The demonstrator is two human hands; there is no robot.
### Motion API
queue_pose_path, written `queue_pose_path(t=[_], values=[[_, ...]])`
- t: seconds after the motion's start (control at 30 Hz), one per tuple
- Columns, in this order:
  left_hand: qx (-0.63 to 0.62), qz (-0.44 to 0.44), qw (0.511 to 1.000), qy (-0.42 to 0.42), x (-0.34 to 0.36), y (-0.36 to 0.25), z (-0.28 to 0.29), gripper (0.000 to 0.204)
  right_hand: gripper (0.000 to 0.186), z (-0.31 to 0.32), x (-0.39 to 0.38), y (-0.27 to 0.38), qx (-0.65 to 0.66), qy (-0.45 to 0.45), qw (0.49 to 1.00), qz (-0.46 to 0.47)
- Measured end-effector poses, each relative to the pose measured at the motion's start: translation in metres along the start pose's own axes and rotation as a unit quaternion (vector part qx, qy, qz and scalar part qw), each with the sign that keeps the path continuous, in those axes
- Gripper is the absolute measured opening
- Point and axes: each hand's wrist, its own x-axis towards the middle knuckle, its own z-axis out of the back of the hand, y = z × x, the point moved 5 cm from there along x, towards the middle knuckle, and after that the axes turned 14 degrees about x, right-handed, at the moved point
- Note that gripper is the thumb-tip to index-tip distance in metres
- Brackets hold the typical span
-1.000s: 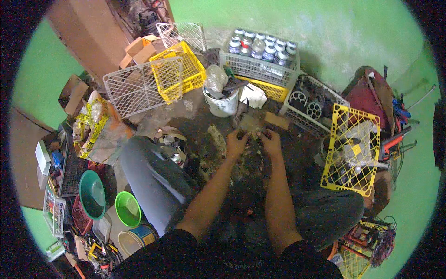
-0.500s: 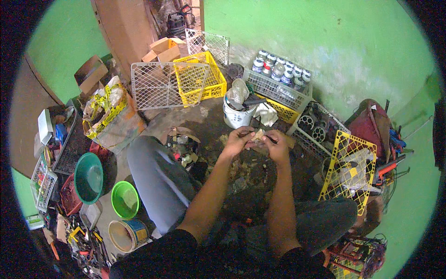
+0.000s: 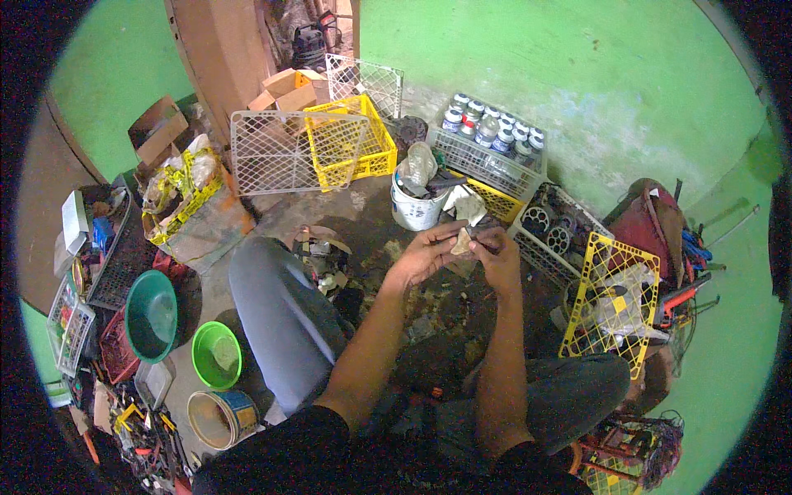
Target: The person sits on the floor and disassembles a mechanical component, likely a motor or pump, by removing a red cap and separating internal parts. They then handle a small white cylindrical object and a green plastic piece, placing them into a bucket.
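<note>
Pale piece: a small, flat thing, beige or whitish, is between the two hands, a little right of the centre of the frame; its material I cannot tell.
Right hand: this hand pinches the pale piece at its right side, with thumb and bent fingers.
Left hand: this hand has its fingers stretched toward the right, the tips at the pale piece; whether they grip it or only touch it, I cannot tell.
White bucket: it stands just above the hands in the frame, filled with a clear plastic bag and dark pieces.
Bottle crate: a grey crate with white-capped bottles is in the upper right part, against the green wall.
Yellow crate: it lies in the upper middle, partly behind a pale lattice panel.
Yellow lattice: this panel leans at the right of the frame.
Basins: a dark green one and a bright green one are at the lower left.
</note>
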Motion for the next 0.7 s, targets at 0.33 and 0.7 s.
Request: queue_pose_path(t=[0.33, 0.7], values=[[0.164, 0.022, 0.984, -0.061, 0.002, -0.007, -0.002, 0.038, 0.02, 0.009, 0.0, 0.012, -0.11, -0.021, 0.993, 0.042], [0.277, 0.053, 0.957, -0.067, 0.003, -0.004, 0.011, 0.03, 0.019, 0.027, 0.006, -0.003, -0.136, -0.058, 0.987, 0.055]])
